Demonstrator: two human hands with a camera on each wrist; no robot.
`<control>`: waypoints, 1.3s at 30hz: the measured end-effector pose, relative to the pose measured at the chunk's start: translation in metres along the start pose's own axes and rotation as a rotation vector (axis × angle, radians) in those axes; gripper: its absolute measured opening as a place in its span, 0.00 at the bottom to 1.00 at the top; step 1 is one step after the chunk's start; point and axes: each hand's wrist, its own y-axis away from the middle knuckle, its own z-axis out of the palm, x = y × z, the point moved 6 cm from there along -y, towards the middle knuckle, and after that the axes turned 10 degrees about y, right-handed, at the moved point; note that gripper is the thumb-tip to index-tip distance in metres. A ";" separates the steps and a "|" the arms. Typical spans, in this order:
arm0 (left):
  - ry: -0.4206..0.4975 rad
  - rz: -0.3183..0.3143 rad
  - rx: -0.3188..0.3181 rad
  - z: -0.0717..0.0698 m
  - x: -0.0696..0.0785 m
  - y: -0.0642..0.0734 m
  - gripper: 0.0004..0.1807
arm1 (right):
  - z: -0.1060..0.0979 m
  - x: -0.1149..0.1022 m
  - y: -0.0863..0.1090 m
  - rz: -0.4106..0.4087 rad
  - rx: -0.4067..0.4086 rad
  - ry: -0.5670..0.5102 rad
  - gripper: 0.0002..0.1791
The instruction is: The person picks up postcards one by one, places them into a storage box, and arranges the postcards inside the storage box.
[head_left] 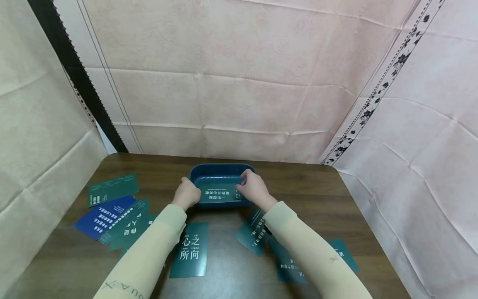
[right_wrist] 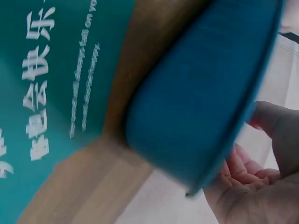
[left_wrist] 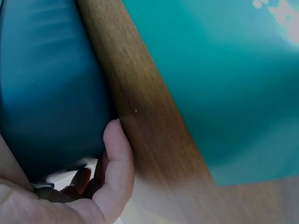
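Observation:
A dark blue rectangular tray (head_left: 223, 205) stands on the wooden table, with a green printed card (head_left: 218, 193) lying inside it. My left hand (head_left: 186, 194) grips the tray's left end; in the left wrist view its thumb (left_wrist: 117, 144) presses near the lower corner of the blue wall (left_wrist: 51, 84). Over the tray's right end is my right hand (head_left: 254, 189), thumb and fingers bent and spread apart above the card's edge. In the right wrist view that hand (right_wrist: 261, 172) is beside the blue rim, its fingertips partly hidden, with nothing seen in its grasp.
On the left lie overlapping green cards (head_left: 113, 189) and a blue card (head_left: 106, 216). A green card (head_left: 190, 249) lies in front of the tray. More green cards (head_left: 255, 234) are partly beneath the right forearm. A pale cloth (head_left: 239, 104) hangs behind the table.

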 end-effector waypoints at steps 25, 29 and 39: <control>-0.010 0.017 0.000 -0.005 0.000 -0.001 0.42 | -0.032 0.080 0.049 0.071 -0.214 0.177 0.34; -0.033 0.036 -0.004 -0.003 0.000 -0.003 0.41 | -0.018 0.082 0.054 0.057 -0.248 0.200 0.33; -0.047 0.051 -0.003 -0.001 0.001 -0.002 0.40 | 0.001 0.081 0.062 0.033 -0.309 0.301 0.45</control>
